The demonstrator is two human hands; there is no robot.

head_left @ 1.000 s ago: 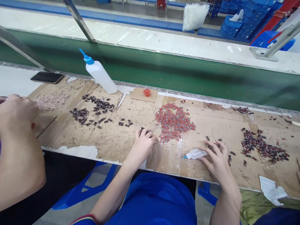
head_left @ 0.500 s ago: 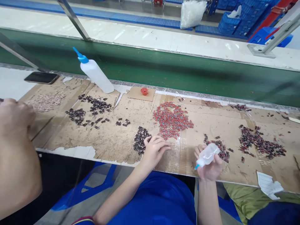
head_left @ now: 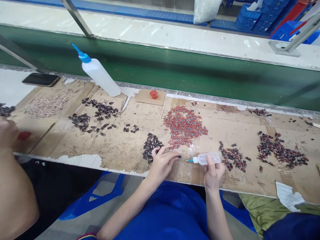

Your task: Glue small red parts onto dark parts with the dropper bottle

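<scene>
My left hand [head_left: 162, 163] pinches a small black part [head_left: 179, 156] at its fingertips, just below a heap of small red parts [head_left: 183, 128]. Beside its wrist side lies a pile of black parts [head_left: 151, 146]. My right hand [head_left: 214, 173] is closed round a small clear squeeze bottle [head_left: 208, 158] with a blue needle tip. The bottle lies nearly level, its tip pointing left toward the black part, with a gap between them. Right of the bottle is a pile of red-and-black parts [head_left: 234, 158].
A large white bottle [head_left: 101, 77] with a blue nozzle leans at the back. Near it are a red cap [head_left: 153, 94] and a phone [head_left: 41, 79]. Another person's hand [head_left: 8, 131] is at the far left. More red-and-black parts [head_left: 281, 150] lie at the right.
My right hand has turned the bottle from tilted to nearly level and brought it left, toward my left hand. The black part now shows at my left fingertips. The other person's hand moved down and left.
</scene>
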